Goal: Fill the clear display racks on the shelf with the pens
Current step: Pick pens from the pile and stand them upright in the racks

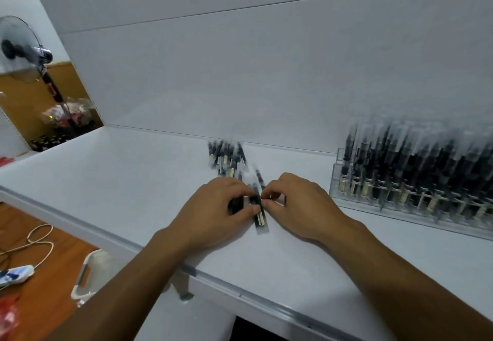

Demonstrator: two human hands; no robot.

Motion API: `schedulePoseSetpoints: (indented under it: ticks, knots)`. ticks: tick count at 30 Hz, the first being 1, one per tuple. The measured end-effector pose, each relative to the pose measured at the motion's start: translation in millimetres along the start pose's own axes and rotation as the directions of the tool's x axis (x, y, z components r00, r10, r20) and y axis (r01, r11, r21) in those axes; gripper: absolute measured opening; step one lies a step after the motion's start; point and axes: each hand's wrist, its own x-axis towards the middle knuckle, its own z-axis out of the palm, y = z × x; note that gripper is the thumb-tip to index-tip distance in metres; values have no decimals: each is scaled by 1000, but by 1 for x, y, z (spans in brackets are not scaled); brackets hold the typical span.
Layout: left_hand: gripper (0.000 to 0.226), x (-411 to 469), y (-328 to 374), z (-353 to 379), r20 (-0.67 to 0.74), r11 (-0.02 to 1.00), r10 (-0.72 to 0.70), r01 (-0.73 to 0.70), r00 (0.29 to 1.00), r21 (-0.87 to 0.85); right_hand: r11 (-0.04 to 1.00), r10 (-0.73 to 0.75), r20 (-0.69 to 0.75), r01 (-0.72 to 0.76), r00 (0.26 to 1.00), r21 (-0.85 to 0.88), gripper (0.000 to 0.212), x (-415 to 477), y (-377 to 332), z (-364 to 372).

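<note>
rack point(335, 178) cut off at right edge | racked pens point(416, 170) blurred | held pens point(259, 219) partly under hands point(213, 212) point(301, 204), perhaps three

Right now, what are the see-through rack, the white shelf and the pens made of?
The rack looks like clear hard plastic, maybe acrylic: the pens inside show through its glossy walls. The shelf is white and smooth with a soft sheen, perhaps coated board or painted metal; I cannot tell which. The pens seem plastic, dark barrels in clear wrappers, though blur hides detail.

a fan point(20, 47) stands left; a white cable point(34, 239) lies on the floor.
</note>
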Motion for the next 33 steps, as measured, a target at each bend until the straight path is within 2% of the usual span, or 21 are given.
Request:
schedulePoseSetpoints:
  ticks: [7,11,14,17,21,23,27,30,33]
  knots:
    - [31,17,-5,-3,45,993,-116,115,992,34,998,56,-22,-56,998,-3,12,-1,2,-4]
    - [32,31,5,-6,102,976,-217,213,971,46,994,65,-44,-69,997,-80,22,-2,5,-5]
    - [45,40,17,-6,165,951,-305,291,938,103,993,81,-15,-82,997,-91,27,-2,6,-6]
    - [61,50,24,-6,235,915,-397,361,887,180,992,79,-3,-79,997,-94,21,-3,5,-9]
    - [75,62,34,-11,321,889,-457,415,829,193,982,73,-7,-73,997,-174,19,-4,3,-12]
    - [71,68,39,-13,356,878,-478,427,803,215,982,84,0,-83,996,-172,15,-5,2,-14]
    - [44,80,45,-17,437,867,-498,424,749,262,983,112,12,-109,994,-145,13,-6,0,-16]
    - [28,86,46,-17,520,866,-489,464,701,188,986,121,20,-118,992,-114,6,-6,-3,-17]
    - [30,85,47,-17,531,855,-485,504,695,122,988,114,30,-110,993,-105,4,-7,-5,-20]
